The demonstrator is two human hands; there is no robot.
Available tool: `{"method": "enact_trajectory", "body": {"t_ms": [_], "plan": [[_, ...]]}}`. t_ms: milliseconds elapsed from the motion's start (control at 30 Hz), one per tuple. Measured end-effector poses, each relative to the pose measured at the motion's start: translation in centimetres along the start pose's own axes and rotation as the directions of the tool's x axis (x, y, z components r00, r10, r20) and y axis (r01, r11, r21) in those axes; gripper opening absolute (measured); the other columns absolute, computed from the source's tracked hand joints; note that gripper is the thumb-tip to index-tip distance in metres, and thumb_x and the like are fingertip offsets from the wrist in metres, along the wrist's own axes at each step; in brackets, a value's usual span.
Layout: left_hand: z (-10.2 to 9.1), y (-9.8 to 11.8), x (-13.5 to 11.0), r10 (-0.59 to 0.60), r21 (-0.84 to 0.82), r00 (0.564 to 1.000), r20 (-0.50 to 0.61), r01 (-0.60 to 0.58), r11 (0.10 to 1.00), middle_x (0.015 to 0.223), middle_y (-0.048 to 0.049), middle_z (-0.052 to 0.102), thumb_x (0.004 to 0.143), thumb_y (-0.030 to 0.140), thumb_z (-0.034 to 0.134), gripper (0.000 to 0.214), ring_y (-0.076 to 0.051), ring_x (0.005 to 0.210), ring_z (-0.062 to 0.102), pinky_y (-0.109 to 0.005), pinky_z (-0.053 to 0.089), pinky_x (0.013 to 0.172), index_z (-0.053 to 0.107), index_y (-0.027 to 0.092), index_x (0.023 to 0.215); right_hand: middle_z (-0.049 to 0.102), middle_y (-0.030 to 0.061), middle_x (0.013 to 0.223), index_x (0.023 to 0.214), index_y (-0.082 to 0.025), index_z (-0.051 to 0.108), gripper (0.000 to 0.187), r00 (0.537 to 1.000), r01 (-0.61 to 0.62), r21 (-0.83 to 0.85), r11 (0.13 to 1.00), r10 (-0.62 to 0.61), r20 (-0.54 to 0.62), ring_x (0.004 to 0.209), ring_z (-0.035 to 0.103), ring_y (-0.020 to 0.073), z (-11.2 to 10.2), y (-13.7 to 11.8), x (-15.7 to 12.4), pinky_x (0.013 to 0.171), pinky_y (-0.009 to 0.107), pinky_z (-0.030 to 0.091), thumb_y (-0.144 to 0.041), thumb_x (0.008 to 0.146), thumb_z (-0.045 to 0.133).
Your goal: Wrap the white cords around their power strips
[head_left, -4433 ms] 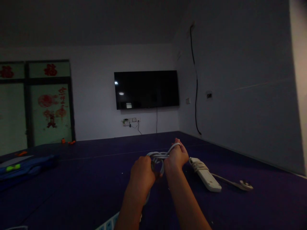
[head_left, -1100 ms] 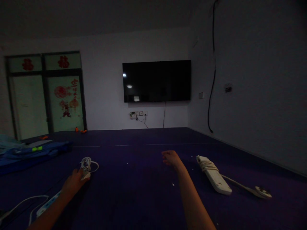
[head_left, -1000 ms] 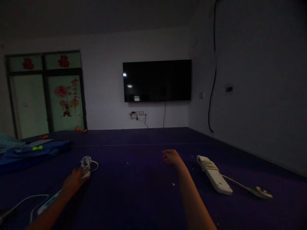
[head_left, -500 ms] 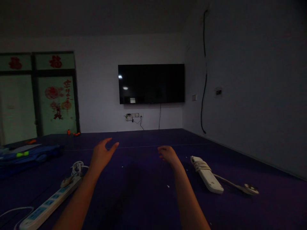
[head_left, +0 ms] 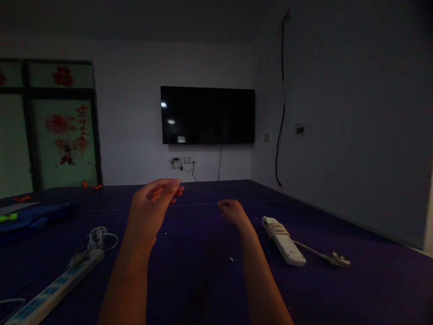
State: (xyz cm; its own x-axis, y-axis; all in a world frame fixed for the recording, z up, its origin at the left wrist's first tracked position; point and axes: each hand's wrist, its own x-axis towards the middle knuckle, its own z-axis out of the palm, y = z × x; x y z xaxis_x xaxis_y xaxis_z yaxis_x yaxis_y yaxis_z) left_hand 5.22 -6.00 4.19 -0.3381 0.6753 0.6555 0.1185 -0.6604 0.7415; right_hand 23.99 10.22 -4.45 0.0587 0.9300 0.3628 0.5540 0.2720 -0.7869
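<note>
My left hand [head_left: 154, 201] is raised over the purple tabletop, its thumb tip against the curled fingers. Nothing shows between them. Farther right, my right hand [head_left: 232, 212] hovers with its fingers curled in, also without any visible object. Left of my left forearm lies a long white power strip [head_left: 56, 289] with blue socket faces, its plug and coiled white cord [head_left: 98, 237] at the far end. To the right of my right hand is a second white power strip [head_left: 287, 248], its cord wound round one end and its plug [head_left: 339, 258] lying beside it. Neither hand touches a strip.
Blue cloth [head_left: 40, 219] with a bright yellow-green item [head_left: 8, 217] lies at the left. Small orange items [head_left: 97, 187] sit at the back left. Tiny white scraps dot the purple surface [head_left: 203, 253]. A television [head_left: 208, 115] hangs on the far wall; a black cable [head_left: 281, 126] hangs at right.
My left hand has come up and to the right, its thumb and fingers closing from apart to together. My right hand's fingers have curled a little more. The whole view has shifted slightly.
</note>
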Motion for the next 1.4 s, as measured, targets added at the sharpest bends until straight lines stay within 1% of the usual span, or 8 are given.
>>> {"method": "enact_trajectory", "body": {"t_ms": [200,333,467,667,800,933,1233,1400], "plan": [[-2.2,0.4,0.7,0.056,-0.036,0.992,-0.113,-0.060,0.998,0.066,-0.0012,0.067,0.066,0.038,0.065,0.021,-0.014,0.064,0.063,-0.025,0.048,0.059,0.067,0.017,0.072,0.069,0.0062,0.086,0.095,-0.015,0.067,0.030,0.999,-0.032,-0.084,0.996,0.030,-0.029,0.062,0.064,0.0127,-1.5,1.4,0.4,0.055,0.021,0.046,-0.033,0.081,0.047],[-3.3,1.0,0.7,0.067,-0.047,0.983,-0.172,-0.076,0.996,0.063,0.0001,0.066,0.066,0.039,0.065,0.022,-0.014,0.061,0.062,-0.025,0.048,0.059,0.067,0.018,0.070,0.068,0.0078,0.095,0.101,-0.016,0.065,0.034,0.989,-0.100,-0.182,0.978,0.077,-0.127,0.086,0.064,0.0182,-2.9,4.0,0.9,0.070,0.024,0.048,-0.036,0.080,0.048],[-4.0,1.1,0.7,0.050,-0.047,0.988,-0.147,-0.057,0.997,0.062,0.0001,0.066,0.065,0.040,0.064,0.022,-0.014,0.061,0.062,-0.025,0.049,0.058,0.067,0.018,0.071,0.060,0.0163,0.113,0.115,-0.012,0.057,0.047,0.933,-0.283,-0.289,0.914,0.193,-0.305,0.109,0.053,0.0270,-4.6,7.2,0.3,0.087,0.033,0.042,-0.038,0.076,0.052],[-5.1,0.7,1.2,-0.004,-0.053,0.989,-0.149,-0.004,0.999,0.062,-0.0008,0.066,0.066,0.040,0.063,0.024,-0.014,0.059,0.062,-0.025,0.048,0.057,0.066,0.017,0.073,0.052,0.0257,0.119,0.131,-0.010,0.039,0.076,0.850,-0.477,-0.396,0.785,0.296,-0.436,0.112,0.048,0.0395,-7.4,12.5,-1.1,0.088,0.050,0.036,-0.044,0.065,0.059],[-5.3,0.7,1.2,0.002,-0.073,0.984,-0.181,-0.016,0.997,0.061,-0.0009,0.066,0.068,0.039,0.062,0.023,-0.013,0.057,0.061,-0.025,0.047,0.055,0.066,0.017,0.072,0.051,0.0232,0.122,0.137,-0.020,0.027,0.093,0.839,-0.541,-0.546,0.639,0.364,-0.405,0.110,0.048,0.0417,-9.6,18.0,-1.3,0.087,0.057,0.030,-0.059,0.059,0.058],[-5.0,1.0,1.0,-0.001,-0.103,0.985,-0.171,-0.016,0.995,0.060,-0.0006,0.066,0.067,0.037,0.063,0.022,-0.012,0.055,0.061,-0.023,0.047,0.054,0.066,0.016,0.072,0.050,0.0200,0.126,0.139,-0.018,0.021,0.094,0.905,-0.425,-0.553,0.717,0.349,-0.243,0.113,0.046,0.0405,-10.8,22.1,-1.4,0.091,0.062,0.024,-0.067,0.063,0.047],[-4.3,0.6,1.1,-0.001,-0.067,0.992,-0.130,-0.007,0.998,0.058,-0.0009,0.065,0.068,0.035,0.063,0.019,-0.012,0.053,0.060,-0.023,0.046,0.051,0.066,0.016,0.069,0.048,0.0159,0.129,0.140,-0.028,0.019,0.096,0.890,-0.440,-0.590,0.677,0.415,-0.188,0.116,0.042,0.0421,-10.9,23.1,-0.8,0.094,0.065,0.015,-0.071,0.059,0.049],[-3.7,0.3,1.1,-0.002,-0.021,0.995,-0.103,0.000,1.000,0.058,-0.0002,0.065,0.066,0.036,0.064,0.019,-0.012,0.052,0.059,-0.024,0.047,0.052,0.066,0.017,0.069,0.047,0.0168,0.128,0.138,-0.032,0.021,0.093,0.902,-0.423,-0.648,0.634,0.366,-0.231,0.117,0.039,0.0434,-11.0,23.3,-0.8,0.087,0.064,0.024,-0.066,0.058,0.053]]}}
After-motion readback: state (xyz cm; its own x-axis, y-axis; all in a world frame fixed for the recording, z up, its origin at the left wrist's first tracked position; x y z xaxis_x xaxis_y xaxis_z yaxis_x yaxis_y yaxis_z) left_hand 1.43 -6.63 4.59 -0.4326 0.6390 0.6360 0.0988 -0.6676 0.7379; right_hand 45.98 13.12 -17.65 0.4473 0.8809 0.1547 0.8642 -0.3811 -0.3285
